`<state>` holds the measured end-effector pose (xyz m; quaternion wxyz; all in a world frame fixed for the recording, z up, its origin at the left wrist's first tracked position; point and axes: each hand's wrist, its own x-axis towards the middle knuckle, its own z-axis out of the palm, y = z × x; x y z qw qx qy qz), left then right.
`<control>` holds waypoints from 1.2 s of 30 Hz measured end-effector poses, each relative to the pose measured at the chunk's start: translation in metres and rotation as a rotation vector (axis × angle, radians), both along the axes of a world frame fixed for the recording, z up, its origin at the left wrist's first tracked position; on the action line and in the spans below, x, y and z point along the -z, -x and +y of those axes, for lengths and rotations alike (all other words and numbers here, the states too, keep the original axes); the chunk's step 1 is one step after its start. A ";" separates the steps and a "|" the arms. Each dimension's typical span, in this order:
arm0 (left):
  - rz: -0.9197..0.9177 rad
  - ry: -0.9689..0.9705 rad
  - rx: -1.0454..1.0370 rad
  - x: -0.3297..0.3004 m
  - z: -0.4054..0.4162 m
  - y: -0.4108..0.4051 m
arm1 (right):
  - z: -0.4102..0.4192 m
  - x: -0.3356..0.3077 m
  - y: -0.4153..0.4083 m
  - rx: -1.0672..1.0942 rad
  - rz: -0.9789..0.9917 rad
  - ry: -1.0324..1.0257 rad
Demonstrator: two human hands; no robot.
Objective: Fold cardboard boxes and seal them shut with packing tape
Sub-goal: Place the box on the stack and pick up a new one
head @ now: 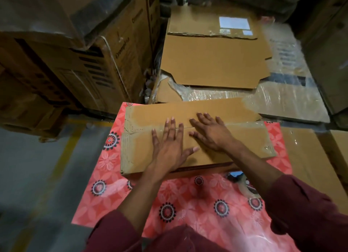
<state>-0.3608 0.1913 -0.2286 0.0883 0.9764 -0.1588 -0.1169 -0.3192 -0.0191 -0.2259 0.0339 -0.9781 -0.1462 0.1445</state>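
Head view: both hands are lying flat on a cardboard box [197, 136] that is resting on a worktop under a pink flowered cloth [188, 204].
Left hand [169, 148]: grip released, fingers straight and spread, palm pressing the near flap.
Right hand [211, 135]: grip released, fingers straight, reaching across the seam where the two top flaps are meeting.
Box location: sitting at the far end of the cloth, its far flap overhanging toward the wrapped cartons beyond.
Seal: clear tape appears to be running along the centre seam and glinting at both ends; judged to be getting smoothed down.
Handling: corrugated board, judged light and stiff across the panels but yielding at the creases; old tape has torn the paper skin at the left end, so that area is looking weak. Best held by the side walls or corners, not the flaps.
Tape roll [243, 184]: partly hidden beside the right forearm, details unclear.
Flat cardboard sheets [212, 61]: lying behind on film-wrapped cartons; a white label [234, 23] is showing, text too blurred to read.
Stacked cartons [90, 63], left: dark printing, illegible.
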 end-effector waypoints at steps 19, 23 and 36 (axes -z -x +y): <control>-0.037 -0.030 -0.033 0.035 -0.063 -0.005 | -0.100 0.026 0.128 0.587 -0.874 -0.741; -0.045 -0.067 -0.063 0.041 -0.069 -0.004 | -0.175 0.079 0.168 0.822 -0.443 -0.572; -0.019 -0.062 -0.043 0.031 -0.062 -0.009 | -0.197 0.131 0.150 0.280 0.109 0.066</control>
